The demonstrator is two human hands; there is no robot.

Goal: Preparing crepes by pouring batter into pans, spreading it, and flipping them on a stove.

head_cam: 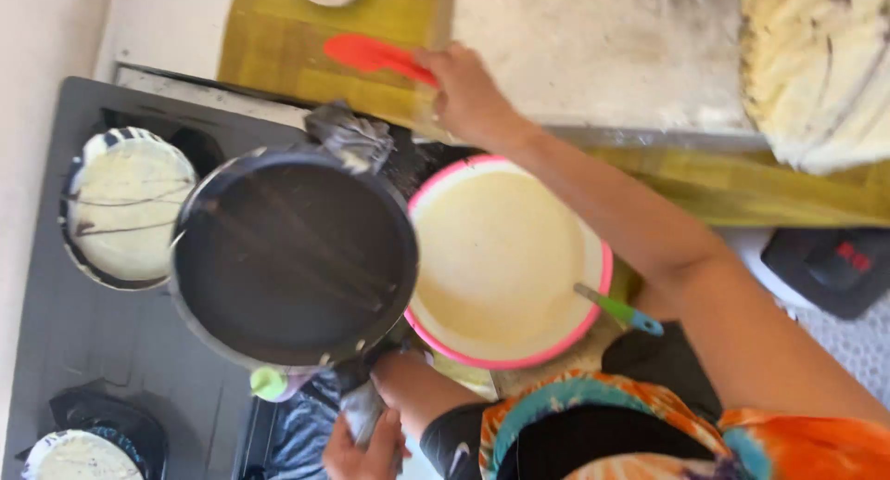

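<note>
The left hand (366, 443) is cut off by the bottom edge, its grip wrapped in cloth (360, 408).

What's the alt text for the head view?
The person's right hand holds a red spatula over the counter; the left hand grips the cloth-wrapped handle of an empty dark pan, beside a pink bowl of batter.

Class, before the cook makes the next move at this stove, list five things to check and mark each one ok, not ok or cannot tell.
1. Right hand grips the red spatula: ok.
2. Left hand holds the pan handle through a cloth: ok.
3. Dark frying pan is empty: ok.
4. Pink-rimmed batter bowl has batter, ladle resting inside: ok.
5. Burner lit under the pan: cannot tell.
</note>
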